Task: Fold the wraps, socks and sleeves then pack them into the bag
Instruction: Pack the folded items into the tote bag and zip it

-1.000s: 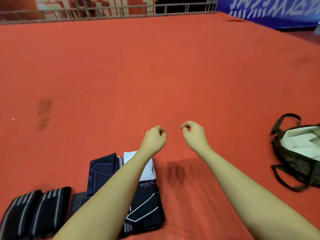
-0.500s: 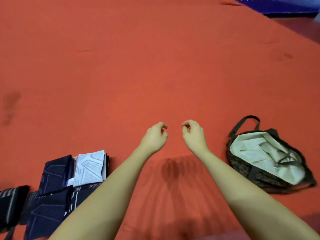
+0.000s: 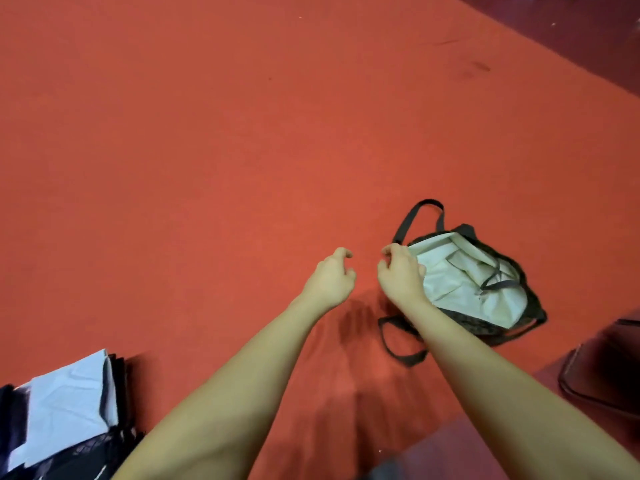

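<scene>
1 bag (image 3: 464, 282), mouth facing up

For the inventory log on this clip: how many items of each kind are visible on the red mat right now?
Bags: 1, the dark bag with pale lining, open.
Piles of folded garments: 1, the pile at lower left; pieces in it cannot be counted.
Hands: 2, left hand, right hand, both holding nothing.
Total: 4.

A dark bag (image 3: 498, 323) with pale lining lies mouth open at right, straps splayed. Folded dark and white garments (image 3: 65, 420), perhaps sleeves, sit stacked at lower left.
</scene>
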Tool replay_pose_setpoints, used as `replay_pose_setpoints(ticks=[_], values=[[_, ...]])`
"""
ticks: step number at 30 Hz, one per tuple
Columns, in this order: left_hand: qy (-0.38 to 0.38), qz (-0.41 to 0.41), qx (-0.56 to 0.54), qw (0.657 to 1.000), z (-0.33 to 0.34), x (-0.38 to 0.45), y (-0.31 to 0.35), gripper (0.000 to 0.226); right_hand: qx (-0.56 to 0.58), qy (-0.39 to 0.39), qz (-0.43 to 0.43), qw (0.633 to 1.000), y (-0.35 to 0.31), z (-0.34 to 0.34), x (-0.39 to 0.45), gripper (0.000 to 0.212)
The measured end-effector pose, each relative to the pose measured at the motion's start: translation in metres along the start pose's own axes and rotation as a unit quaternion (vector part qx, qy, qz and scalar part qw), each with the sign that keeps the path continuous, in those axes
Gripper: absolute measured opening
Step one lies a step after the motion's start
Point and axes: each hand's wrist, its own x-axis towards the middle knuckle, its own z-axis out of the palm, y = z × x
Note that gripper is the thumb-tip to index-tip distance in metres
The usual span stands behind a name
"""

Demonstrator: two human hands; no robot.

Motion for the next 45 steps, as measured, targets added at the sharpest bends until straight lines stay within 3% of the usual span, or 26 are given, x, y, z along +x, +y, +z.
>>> replay_pose_setpoints(ticks=[5,9,12,15,20,25,31,36,40,45], values=[[-0.030,-0.024,-0.003,0.999,0.059,0.045,0.011,0.042,-0.124,-0.072,-0.025,0.989,0.057,-0.002,0.033,0.042],[-0.068,-0.070,0.009,0.995,0.108,0.079,0.001,0.045,-0.235,-0.209,-0.069,0.947,0.107,0.009,0.057,0.090],[-0.073,-0.109,-0.020,0.991,0.141,0.099,-0.004,0.045,-0.270,-0.243,-0.099,0.926,0.140,0.026,0.068,0.102],[-0.091,-0.125,-0.055,0.986,0.169,0.113,-0.009,0.053,-0.250,-0.237,-0.130,0.930,0.162,0.047,0.073,0.090],[-0.064,-0.147,-0.112,0.981,0.199,0.119,-0.019,0.060,-0.191,-0.190,-0.204,0.941,0.172,0.068,0.070,0.030],[-0.003,-0.103,-0.114,0.988,0.182,0.110,-0.015,0.057,-0.106,-0.143,-0.230,0.957,0.160,0.066,0.064,0.024],[0.032,-0.093,-0.061,0.993,0.125,0.086,-0.032,0.061,-0.063,-0.135,-0.287,0.946,0.101,0.062,0.044,0.030],[0.073,-0.092,-0.060,0.991,0.059,0.028,-0.071,0.059,-0.059,-0.125,-0.322,0.937,0.032,0.082,-0.005,0.031],[0.081,-0.075,-0.034,0.993,-0.001,-0.028,-0.114,0.047,-0.032,-0.136,-0.321,0.937,-0.034,0.106,-0.053,0.031],[0.072,-0.060,0.009,0.996,-0.065,-0.095,-0.168,0.051,0.000,-0.163,-0.321,0.933,-0.105,0.138,-0.117,0.027]])
